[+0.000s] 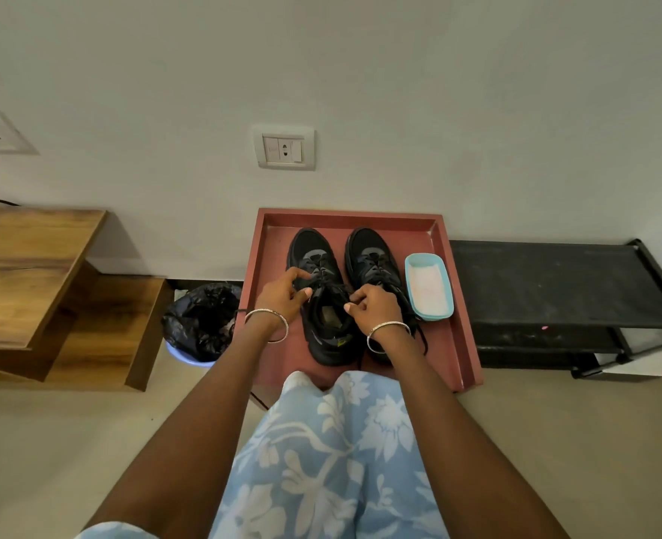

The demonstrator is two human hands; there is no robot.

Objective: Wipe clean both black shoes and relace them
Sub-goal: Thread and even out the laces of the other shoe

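Two black shoes stand side by side on a reddish tray [458, 344], toes toward the wall. Over the left shoe [323, 336] both hands work at the laces. My left hand [281, 295] pinches a black lace at the shoe's left side, near the tongue. On the same shoe's right side my right hand [376, 307] pinches the other lace end, its fingers curled. The right shoe [368, 250] is laced at the front, and my right hand and wrist hide its rear part.
A light blue tub [428, 285] holding something pale sits on the tray right of the shoes. A bin with a black bag [201, 319] stands left of the tray, beside a wooden shelf unit [37, 282]. A black rack [563, 289] is on the right. My knee in floral fabric [341, 441] is below.
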